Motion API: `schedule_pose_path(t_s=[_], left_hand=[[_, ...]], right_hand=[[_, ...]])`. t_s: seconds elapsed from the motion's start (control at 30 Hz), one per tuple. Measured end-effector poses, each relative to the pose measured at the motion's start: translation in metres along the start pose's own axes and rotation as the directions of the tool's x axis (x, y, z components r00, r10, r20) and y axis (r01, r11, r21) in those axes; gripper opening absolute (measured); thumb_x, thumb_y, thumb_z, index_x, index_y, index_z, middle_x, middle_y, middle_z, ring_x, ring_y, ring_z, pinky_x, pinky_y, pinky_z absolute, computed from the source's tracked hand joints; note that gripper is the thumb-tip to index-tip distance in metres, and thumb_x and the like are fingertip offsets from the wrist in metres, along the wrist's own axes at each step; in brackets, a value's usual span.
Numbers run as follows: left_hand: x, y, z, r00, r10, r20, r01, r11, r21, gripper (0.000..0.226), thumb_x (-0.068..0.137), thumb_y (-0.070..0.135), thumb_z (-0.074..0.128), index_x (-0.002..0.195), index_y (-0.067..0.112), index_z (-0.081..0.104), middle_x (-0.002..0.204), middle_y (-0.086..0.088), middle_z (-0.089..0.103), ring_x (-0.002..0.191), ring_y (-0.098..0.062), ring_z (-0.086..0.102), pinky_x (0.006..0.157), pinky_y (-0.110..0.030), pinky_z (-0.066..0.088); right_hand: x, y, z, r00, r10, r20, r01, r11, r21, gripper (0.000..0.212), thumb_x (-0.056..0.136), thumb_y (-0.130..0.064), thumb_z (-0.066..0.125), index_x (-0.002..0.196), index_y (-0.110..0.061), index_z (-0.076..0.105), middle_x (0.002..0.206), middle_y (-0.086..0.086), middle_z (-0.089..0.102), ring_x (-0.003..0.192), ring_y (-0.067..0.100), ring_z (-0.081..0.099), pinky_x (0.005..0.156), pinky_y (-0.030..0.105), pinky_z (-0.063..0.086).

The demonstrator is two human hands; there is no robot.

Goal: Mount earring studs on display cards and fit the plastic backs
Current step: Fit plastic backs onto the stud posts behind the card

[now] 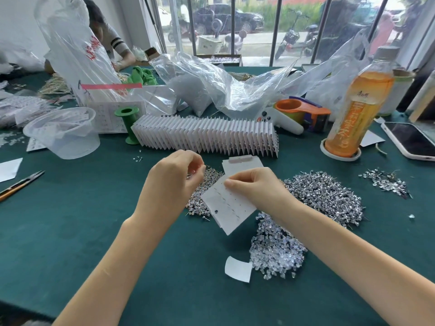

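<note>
My right hand [253,187] pinches a white display card [229,205] by its upper edge and holds it tilted above the green table. A few studs sit in its rows of holes. My left hand [175,177] hovers just left of the card, fingers curled, pinching something small that I cannot make out. Under the hands lies a heap of silver earring studs [200,194]. A larger stud heap [327,194] lies to the right. Clear plastic backs [275,248] are piled below the card. More blank cards [242,164] lie behind.
A long row of finished cards [207,135] stands behind the hands. An orange drink bottle [355,107], a phone [412,140] and a tape dispenser [303,111] are at the right. A clear tub [63,132], green spool [128,124] and snips [21,183] are left. Another person sits far left.
</note>
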State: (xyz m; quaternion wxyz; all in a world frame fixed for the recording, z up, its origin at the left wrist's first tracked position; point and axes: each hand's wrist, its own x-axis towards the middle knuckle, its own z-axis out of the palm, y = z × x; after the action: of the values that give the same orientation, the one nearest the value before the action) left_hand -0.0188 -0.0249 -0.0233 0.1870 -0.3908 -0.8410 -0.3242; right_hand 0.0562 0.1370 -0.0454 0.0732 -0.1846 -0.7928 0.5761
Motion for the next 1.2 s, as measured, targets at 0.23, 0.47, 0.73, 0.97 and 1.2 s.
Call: schedule_pose_path(t_s=[0.23, 0.47, 0.73, 0.97, 1.2], left_hand=[[0.001, -0.011, -0.001, 0.998, -0.061, -0.03, 0.058, 0.996, -0.074, 0.004, 0.084, 0.012, 0.07, 0.088, 0.013, 0.071, 0.074, 0.007, 0.066, 0.065, 0.0, 0.057, 0.066, -0.014, 0.044], [-0.004, 0.018, 0.013, 0.965, 0.054, 0.256, 0.037, 0.941, -0.337, 0.008, 0.077, 0.015, 0.077, 0.078, 0.021, 0.073, 0.071, 0.013, 0.069, 0.063, 0.003, 0.059, 0.063, -0.006, 0.04], [-0.004, 0.051, 0.046, 0.781, 0.353, 0.514, -0.211, 0.925, -0.314, 0.012, 0.088, 0.021, 0.065, 0.095, 0.015, 0.074, 0.089, 0.005, 0.067, 0.078, -0.009, 0.063, 0.077, -0.025, 0.049], [0.006, 0.053, 0.041, 0.844, 0.124, 0.522, 0.103, 0.917, -0.385, 0.018, 0.091, 0.02, 0.059, 0.097, 0.014, 0.075, 0.083, 0.007, 0.071, 0.071, 0.005, 0.061, 0.065, -0.005, 0.039], [0.025, 0.073, 0.038, 0.586, 0.037, 0.809, 0.784, 0.228, -0.578, 0.046, 0.073, 0.046, 0.057, 0.097, 0.009, 0.072, 0.088, -0.013, 0.072, 0.069, -0.019, 0.069, 0.057, -0.023, 0.055]], right_hand=[[-0.003, -0.013, -0.014, 0.995, 0.039, 0.088, -0.039, 0.999, -0.007, 0.009, 0.089, -0.027, 0.067, 0.084, -0.025, 0.074, 0.079, -0.009, 0.069, 0.066, 0.007, 0.061, 0.058, 0.017, 0.049], [-0.01, -0.041, -0.108, 0.995, -0.008, -0.1, 0.014, 0.998, 0.062, 0.004, 0.082, -0.032, 0.071, 0.085, -0.031, 0.073, 0.092, 0.001, 0.071, 0.079, 0.018, 0.066, 0.06, 0.025, 0.055], [-0.03, -0.005, -0.128, 0.995, 0.016, -0.095, -0.003, 0.99, 0.144, 0.01, 0.081, -0.024, 0.073, 0.073, -0.029, 0.077, 0.075, -0.005, 0.075, 0.061, 0.006, 0.069, 0.049, 0.015, 0.05], [-0.055, -0.008, -0.114, 0.691, -0.594, -0.412, 0.523, 0.804, -0.282, 0.009, 0.09, -0.026, 0.066, 0.091, -0.034, 0.07, 0.07, -0.022, 0.069, 0.063, -0.005, 0.058, 0.054, 0.005, 0.04], [-0.074, 0.009, -0.095, 0.275, -0.952, 0.134, 0.533, 0.034, -0.845, 0.01, 0.089, -0.02, 0.069, 0.092, -0.015, 0.077, 0.087, -0.003, 0.073, 0.081, 0.018, 0.054, 0.073, 0.031, 0.045]])
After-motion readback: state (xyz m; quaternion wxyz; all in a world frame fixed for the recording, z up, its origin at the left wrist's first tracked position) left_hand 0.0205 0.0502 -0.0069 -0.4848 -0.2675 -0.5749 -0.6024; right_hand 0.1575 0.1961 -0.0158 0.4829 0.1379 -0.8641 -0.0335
